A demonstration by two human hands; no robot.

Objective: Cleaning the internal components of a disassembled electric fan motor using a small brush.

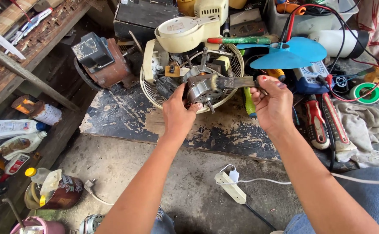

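My left hand (178, 113) grips a round metal fan motor (199, 88) from below, its shaft pointing toward me. My right hand (272, 104) holds a small flat paintbrush (232, 82) by its handle, with the bristles resting on the top right of the motor. Behind the motor lie the fan's wire guard (234, 65) and its cream plastic housing (184, 34) with exposed wiring. All of this sits on a worn, paint-chipped board (124, 115) on the concrete floor.
A blue fan blade (290, 53), a multimeter (312, 77) with red and black leads, red-handled screwdrivers (315, 121), a tape roll (365, 92) and a rag (363, 123) lie right. A rusty motor (102, 60) sits left. A white power strip (230, 187), bottles (20, 130) and a jar (59, 193) are nearer.
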